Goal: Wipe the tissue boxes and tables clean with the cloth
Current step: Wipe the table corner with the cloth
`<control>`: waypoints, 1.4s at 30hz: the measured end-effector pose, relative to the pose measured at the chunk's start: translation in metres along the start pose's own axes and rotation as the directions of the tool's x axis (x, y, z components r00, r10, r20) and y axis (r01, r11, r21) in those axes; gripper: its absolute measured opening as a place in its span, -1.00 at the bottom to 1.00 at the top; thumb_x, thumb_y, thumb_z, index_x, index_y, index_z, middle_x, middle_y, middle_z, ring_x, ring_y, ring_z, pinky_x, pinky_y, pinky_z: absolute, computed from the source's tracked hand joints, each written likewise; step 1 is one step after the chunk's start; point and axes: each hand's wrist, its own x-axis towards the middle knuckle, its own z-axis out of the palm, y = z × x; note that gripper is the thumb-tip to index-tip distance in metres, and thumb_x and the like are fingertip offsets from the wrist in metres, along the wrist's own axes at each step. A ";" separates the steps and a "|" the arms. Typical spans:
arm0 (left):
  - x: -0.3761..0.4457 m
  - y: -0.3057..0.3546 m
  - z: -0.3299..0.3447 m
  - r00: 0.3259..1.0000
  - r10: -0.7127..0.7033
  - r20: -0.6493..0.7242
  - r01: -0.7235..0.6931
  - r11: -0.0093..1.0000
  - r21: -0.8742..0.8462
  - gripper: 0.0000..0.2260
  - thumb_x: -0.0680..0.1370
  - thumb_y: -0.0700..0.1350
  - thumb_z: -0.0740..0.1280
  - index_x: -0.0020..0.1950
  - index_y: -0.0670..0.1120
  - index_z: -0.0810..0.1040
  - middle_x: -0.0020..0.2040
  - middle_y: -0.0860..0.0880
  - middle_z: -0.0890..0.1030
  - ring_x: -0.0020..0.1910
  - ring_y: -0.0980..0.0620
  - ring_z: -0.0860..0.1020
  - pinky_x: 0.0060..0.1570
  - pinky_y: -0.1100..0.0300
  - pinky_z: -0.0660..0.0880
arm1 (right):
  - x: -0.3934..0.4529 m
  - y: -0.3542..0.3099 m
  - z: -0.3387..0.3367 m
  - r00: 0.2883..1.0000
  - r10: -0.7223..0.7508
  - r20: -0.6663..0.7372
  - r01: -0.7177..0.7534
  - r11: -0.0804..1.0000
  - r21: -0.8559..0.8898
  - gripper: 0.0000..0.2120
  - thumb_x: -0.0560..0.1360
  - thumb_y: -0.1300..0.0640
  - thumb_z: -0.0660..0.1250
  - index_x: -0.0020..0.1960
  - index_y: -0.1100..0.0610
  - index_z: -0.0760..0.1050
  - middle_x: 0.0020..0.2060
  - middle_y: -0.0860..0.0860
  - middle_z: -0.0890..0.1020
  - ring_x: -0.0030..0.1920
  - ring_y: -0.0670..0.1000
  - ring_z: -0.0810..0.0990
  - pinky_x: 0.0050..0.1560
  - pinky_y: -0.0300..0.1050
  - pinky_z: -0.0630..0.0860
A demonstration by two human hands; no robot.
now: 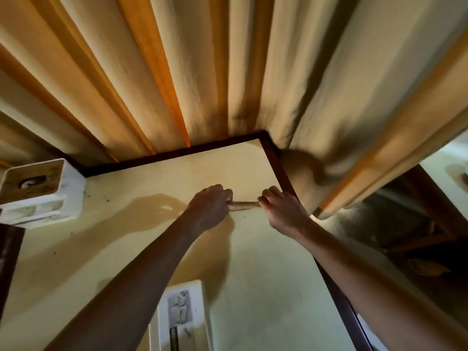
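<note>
Nearest, at the bench's near edge: a white tissue box (181,323), lying flat, a tuft of tissue showing in its top slot. Likely light and hollow, probably stiff plastic, apt to slide or tip under a firm wipe; best steadied by its side walls with one hand while the other wipes.

Farther in, toward the far right corner of the bench (266,262): the cloth (244,204), twisted or rolled into a thin brownish cord and drawn taut between both hands, just above or touching the surface — cannot tell which. Soft, limp, light; no shape of its own, so held by its ends as here, or bunched into a pad for scrubbing. Whether damp: not clear.

Left hand (211,205): grip closed, fingers curled tight round the cloth's left end. Right hand (279,207): grip likewise clamped, fingers and thumb pinching the right end, close beside the dark trim of the bench's right edge.

At the far left corner: a second tissue box (43,192), white, tilted, its stained top face with an oval opening turned toward the camera. Same light, hollow handling expected; grime there probably calls for firmer rubbing with a hand bracing its body.

Beyond the far edge: pleated curtains (228,72), hanging against the bench.
</note>
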 end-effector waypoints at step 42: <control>-0.277 0.170 0.209 0.998 -0.056 0.036 0.053 0.995 0.090 -0.48 0.37 -0.28 0.51 0.32 -0.13 0.51 0.26 -0.11 0.53 0.07 -0.03 0.60 -0.25 0.17 0.59 | -0.306 -0.113 0.029 0.986 -0.067 0.151 0.030 0.972 0.235 -0.59 0.05 0.34 0.54 -0.11 0.18 0.62 -0.18 0.06 0.61 -0.13 0.07 0.58 -0.23 -0.09 0.58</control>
